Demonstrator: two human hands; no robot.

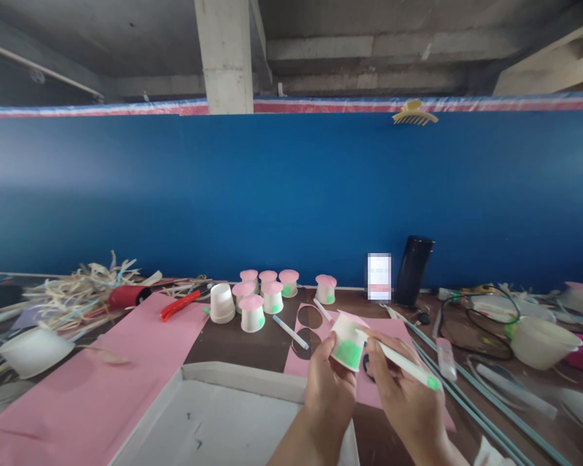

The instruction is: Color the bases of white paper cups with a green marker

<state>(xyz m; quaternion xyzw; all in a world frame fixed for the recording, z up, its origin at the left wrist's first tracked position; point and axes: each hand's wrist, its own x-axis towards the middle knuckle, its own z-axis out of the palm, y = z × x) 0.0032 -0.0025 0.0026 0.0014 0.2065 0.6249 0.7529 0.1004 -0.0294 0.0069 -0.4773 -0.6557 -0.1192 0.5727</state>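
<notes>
My left hand [328, 382] is closed round a small white paper cup [348, 340] with a green patch on its side, held tilted above the table. My right hand [401, 391] pinches a white marker with a green end [408, 367], and its tip rests on the cup's side. Both hands hover over a pink paper sheet with round holes cut out [315, 333]. Behind them stand several upturned white cups with pink tops [267, 294].
A large pink sheet [102, 382] and a white cardboard tray [223, 414] lie at the front left. A loose marker [290, 331], red scissors [179, 304], a white bowl [34, 351], a black bottle [414, 268], cables and long thin rods [466, 382] crowd the table. A blue partition [291, 194] closes the back.
</notes>
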